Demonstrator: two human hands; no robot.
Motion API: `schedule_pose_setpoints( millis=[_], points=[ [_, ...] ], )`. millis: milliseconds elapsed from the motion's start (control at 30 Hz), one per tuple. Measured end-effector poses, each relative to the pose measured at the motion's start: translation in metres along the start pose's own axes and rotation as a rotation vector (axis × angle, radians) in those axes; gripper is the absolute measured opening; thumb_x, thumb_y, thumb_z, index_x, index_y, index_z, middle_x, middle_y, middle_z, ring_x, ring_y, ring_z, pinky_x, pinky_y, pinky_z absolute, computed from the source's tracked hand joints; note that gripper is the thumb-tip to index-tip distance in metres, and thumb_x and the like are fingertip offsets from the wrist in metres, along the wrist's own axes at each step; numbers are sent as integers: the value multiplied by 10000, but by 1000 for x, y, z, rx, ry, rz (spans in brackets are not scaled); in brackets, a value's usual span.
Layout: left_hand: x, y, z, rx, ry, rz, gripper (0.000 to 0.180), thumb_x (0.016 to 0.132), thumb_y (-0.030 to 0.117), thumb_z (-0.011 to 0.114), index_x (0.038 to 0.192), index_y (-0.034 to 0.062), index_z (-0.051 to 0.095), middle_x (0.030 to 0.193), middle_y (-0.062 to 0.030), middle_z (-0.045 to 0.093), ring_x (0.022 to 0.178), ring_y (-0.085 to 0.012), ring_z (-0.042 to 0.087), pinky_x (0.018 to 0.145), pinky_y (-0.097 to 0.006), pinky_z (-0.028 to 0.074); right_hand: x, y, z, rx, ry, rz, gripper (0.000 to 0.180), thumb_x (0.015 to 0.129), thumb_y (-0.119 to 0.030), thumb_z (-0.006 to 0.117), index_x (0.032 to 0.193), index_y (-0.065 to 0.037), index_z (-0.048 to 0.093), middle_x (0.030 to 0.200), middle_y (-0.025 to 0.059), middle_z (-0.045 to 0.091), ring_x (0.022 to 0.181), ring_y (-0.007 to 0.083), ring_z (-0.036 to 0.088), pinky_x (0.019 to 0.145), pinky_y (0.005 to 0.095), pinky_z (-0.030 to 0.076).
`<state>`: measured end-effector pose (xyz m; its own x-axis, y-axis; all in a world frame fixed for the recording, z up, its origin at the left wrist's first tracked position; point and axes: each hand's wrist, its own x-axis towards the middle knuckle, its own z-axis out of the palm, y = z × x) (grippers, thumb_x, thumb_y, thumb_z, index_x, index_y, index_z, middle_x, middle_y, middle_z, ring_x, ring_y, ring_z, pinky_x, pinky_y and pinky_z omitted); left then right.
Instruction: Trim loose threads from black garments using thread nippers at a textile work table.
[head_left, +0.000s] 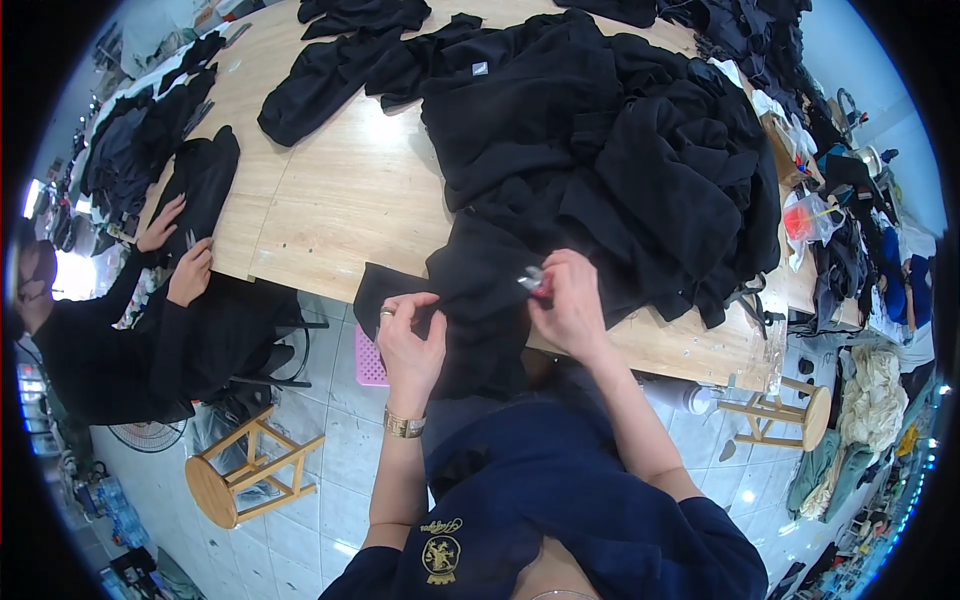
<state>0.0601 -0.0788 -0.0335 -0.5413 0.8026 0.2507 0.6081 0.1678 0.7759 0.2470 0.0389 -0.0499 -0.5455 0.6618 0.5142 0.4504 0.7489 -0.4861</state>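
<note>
A black garment (485, 265) lies over the near table edge and hangs down in front of me. My left hand (408, 345), with a ring and a gold bracelet, pinches its cloth between thumb and fingers. To the right, my right hand (570, 305) is closed around small thread snips (534, 281) with reddish handles; their metal blades point left over the black cloth. Beyond my hands, a large heap of black garments (660, 150) covers the table's right half, one with a small pale label (479, 69).
At the left, a co-worker's hands (190, 270) handle black cloth with a pointed metal tool. Wooden stools stand at lower left (215, 490) and right (815, 418). A pink basket (370, 358) sits below the wooden table (350, 200). A red drink cup (798, 222) stands at the right.
</note>
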Motion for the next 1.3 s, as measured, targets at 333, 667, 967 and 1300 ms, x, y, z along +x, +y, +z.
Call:
schedule_pose_setpoints(
  millis=[333, 667, 967, 1300],
  points=[
    [8, -27, 6, -1214, -188, -553, 207, 975, 175, 480, 1047, 21, 599, 954, -35, 659, 801, -110, 627, 714, -232, 499, 10, -5, 24, 368, 40, 447, 263, 680, 44, 566, 899, 7, 423, 848, 195, 468, 824, 404, 486, 721, 431, 405],
    [6, -17, 14, -1332, -261, -589, 297, 993, 213, 427, 1100, -22, 575, 1075, -108, 640, 956, -180, 624, 832, -306, 500, 1, -43, 21, 480, -97, 283, 220, 746, -18, 617, 915, -23, 476, 851, 99, 558, 740, 206, 566, 685, 289, 455],
    [6, -29, 16, -1006, -159, -521, 175, 948, 117, 490, 1053, -2, 563, 904, -71, 611, 895, -197, 583, 804, -331, 461, 11, -38, 16, 464, -340, 183, 221, 757, -50, 601, 913, -23, 447, 858, 141, 541, 845, 328, 522, 786, 373, 376],
    [17, 5, 6, 379, -347, 383, 259, 737, -2, 563, 978, 82, 602, 909, -115, 593, 1143, -342, 478, 1030, -533, 258, -2, -18, 27, 544, -273, 322, 202, 753, 3, 556, 910, -7, 430, 855, 151, 620, 846, 366, 561, 765, 411, 423]
  ],
)
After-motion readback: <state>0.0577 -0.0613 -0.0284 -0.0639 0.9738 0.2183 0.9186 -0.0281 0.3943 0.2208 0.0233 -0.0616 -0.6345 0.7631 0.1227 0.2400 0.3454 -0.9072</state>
